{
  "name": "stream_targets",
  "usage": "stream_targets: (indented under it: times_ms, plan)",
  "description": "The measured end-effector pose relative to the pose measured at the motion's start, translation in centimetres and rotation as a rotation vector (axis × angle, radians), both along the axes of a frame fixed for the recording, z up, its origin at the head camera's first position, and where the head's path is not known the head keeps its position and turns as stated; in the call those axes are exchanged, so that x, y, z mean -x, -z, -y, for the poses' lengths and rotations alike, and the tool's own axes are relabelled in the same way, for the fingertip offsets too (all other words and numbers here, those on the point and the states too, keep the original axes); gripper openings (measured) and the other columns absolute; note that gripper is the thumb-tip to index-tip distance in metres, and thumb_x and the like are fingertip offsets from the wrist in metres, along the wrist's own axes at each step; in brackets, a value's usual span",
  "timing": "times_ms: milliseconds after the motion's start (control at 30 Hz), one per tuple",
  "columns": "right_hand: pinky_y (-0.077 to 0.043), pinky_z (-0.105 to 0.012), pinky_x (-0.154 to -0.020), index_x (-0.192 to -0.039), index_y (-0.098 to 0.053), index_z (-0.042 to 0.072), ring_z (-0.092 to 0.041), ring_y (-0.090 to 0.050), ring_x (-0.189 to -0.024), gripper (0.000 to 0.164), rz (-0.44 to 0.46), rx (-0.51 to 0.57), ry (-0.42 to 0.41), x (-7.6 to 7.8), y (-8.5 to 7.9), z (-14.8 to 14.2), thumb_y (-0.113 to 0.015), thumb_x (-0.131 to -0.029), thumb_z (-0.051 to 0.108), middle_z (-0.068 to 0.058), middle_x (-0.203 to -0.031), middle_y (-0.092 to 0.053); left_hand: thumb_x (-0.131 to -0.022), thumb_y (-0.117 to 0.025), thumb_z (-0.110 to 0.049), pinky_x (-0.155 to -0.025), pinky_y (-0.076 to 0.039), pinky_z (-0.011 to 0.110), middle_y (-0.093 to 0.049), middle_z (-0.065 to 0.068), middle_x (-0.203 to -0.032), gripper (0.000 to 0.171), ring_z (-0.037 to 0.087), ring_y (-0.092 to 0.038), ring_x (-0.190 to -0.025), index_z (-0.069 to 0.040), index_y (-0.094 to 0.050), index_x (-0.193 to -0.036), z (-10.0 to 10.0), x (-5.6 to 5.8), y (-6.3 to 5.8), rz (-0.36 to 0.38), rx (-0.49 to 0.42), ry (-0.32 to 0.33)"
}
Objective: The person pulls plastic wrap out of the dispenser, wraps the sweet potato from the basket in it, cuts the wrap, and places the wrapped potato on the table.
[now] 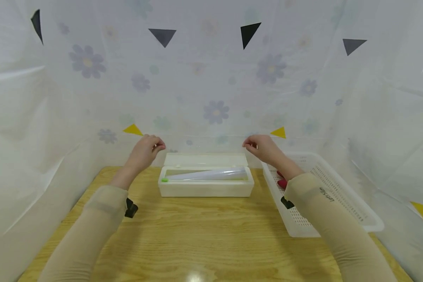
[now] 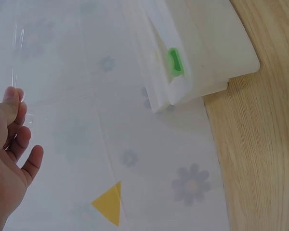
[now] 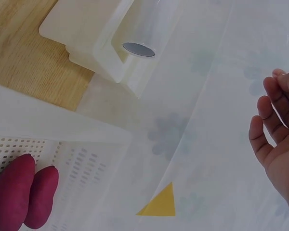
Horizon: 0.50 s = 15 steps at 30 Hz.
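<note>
A white cling film dispenser box [image 1: 206, 191] stands at the far middle of the table with its lid [image 1: 206, 159] raised. A roll of cling film [image 1: 211, 173] lies inside, and a green slide cutter [image 1: 164, 180] sits at the left end of its front edge. Both hands are raised above and to either side of the box. My left hand [image 1: 146, 150] pinches clear film [image 2: 21, 41] between thumb and forefinger; its glints show in the left wrist view. My right hand [image 1: 263, 149] pinches likewise at the same height, the almost invisible film stretching between them.
A white perforated basket [image 1: 371, 223] stands at the right, under my right forearm. Two purple-red sweet potatoes [image 3: 12, 192] lie in it. The wooden table [image 1: 204, 235] meets a white flowered curtain [image 1: 183, 86] behind the box and along both sides.
</note>
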State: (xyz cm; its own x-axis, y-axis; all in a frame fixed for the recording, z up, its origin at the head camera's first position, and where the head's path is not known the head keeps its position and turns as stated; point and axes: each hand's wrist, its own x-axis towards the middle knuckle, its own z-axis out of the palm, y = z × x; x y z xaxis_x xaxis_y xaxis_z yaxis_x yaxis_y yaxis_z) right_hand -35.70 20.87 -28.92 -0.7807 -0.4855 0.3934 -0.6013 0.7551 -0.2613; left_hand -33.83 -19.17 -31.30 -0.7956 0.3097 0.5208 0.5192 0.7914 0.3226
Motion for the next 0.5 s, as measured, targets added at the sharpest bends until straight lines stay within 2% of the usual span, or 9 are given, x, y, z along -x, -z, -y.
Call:
stream_targets:
  times_ms: [500]
  plan:
    - [-0.045, -0.03, -0.062, -0.1, -0.068, 0.006, -0.015, -0.05, -0.067, 0.014, -0.017, 0.019, -0.016, -0.5, -0.83, -0.1, -0.057, -0.094, 0.013, -0.006, -0.087, -0.066, -0.095, -0.055, -0.014, -0.07, -0.041, 0.037, -0.059, 0.012, -0.089, 0.016, 0.025, -0.045, -0.08, -0.002, -0.065, -0.095, -0.05, -0.18, -0.88, 0.001, 0.014, -0.01]
